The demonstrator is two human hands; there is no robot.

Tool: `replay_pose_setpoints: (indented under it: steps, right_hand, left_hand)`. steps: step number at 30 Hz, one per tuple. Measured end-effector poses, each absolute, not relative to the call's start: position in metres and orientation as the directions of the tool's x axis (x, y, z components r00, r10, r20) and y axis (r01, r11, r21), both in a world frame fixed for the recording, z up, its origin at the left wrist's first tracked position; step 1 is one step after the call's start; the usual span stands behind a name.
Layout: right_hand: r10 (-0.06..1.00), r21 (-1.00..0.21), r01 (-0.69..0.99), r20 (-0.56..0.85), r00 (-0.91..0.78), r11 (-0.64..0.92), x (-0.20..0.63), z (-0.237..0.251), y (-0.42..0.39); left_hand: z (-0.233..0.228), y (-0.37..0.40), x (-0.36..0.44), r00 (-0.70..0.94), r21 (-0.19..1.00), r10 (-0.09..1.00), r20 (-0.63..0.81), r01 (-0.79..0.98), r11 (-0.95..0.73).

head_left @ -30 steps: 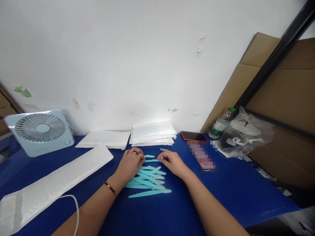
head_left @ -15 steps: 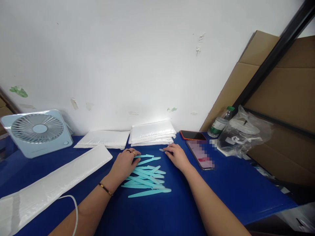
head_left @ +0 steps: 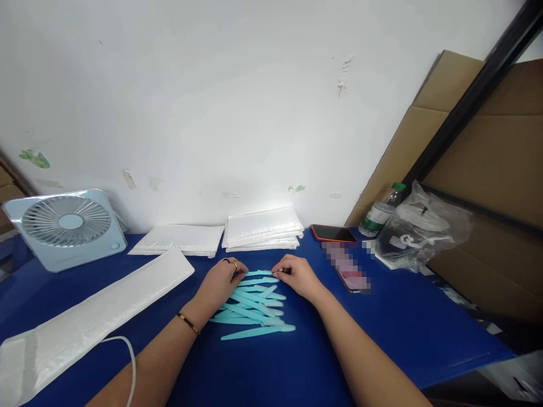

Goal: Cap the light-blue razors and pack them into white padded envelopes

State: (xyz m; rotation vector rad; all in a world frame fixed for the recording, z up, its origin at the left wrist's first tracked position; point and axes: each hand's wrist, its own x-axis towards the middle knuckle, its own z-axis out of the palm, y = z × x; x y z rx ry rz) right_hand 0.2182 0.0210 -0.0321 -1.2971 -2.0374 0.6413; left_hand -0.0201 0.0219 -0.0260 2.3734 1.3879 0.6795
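A turquoise eyebrow razor (head_left: 258,272) spans the gap between my hands. My left hand (head_left: 221,280), with rings and a bracelet, is closed on its handle end. My right hand (head_left: 299,275) is closed in a pinch at the razor's blade end, on a small clear cap that its fingertips mostly hide. Just below lies another razor (head_left: 259,281), close to both hands. A loose pile of several turquoise razors (head_left: 250,305) with pale tips is on the blue table (head_left: 263,373), and a single razor (head_left: 257,332) rests at its near side.
White packets (head_left: 263,226) are stacked against the wall, beside a second stack (head_left: 178,238). A long white pouch (head_left: 97,322) and a light-blue fan (head_left: 70,226) occupy the left. On the right are two phones (head_left: 333,233), a bottle (head_left: 377,217) and a bagged cup (head_left: 418,232).
My right hand has brought the clear cap left and nearer to me, up to the razor's tip. My left hand has shifted slightly right and nearer with the razor.
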Motion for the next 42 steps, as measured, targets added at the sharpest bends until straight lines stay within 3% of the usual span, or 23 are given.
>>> replay_pose_setpoints:
  steps: [12,17,22,27,33,38,42]
  right_hand:
    - [0.925,-0.690,0.621,0.218,-0.311,0.372,0.206,-0.029,0.018]
    - [0.898,-0.671,0.621,0.164,-0.408,0.405,0.211,-0.015,0.006]
    - [0.806,-0.547,0.654,0.065,-0.589,0.522,0.212,-0.001,-0.021]
    - [0.801,-0.448,0.709,0.026,-0.598,0.544,0.200,0.002,-0.036]
    - [0.776,-0.184,0.762,0.003,-0.631,0.621,0.179,-0.004,-0.035]
    - [0.830,-0.115,0.822,0.038,-0.557,0.557,0.186,0.025,-0.036]
    - [0.802,-0.304,0.743,0.186,-0.567,0.596,0.190,0.081,-0.043]
  left_hand:
    - [-0.025,0.023,-0.011,0.419,0.509,0.888,0.191,0.731,-0.455]
    - [-0.012,0.008,-0.022,0.483,0.436,0.867,0.124,0.758,-0.485]
    - [0.001,-0.018,-0.029,0.580,0.333,0.814,-0.016,0.771,-0.543]
    - [0.006,-0.035,-0.008,0.563,0.206,0.825,-0.047,0.814,-0.544]
    - [-0.007,-0.037,0.013,0.544,0.155,0.837,-0.061,0.834,-0.530]
    - [-0.012,-0.030,0.015,0.533,0.238,0.844,0.055,0.814,-0.529]
    - [-0.002,-0.029,0.018,0.481,0.511,0.857,0.186,0.698,-0.503]
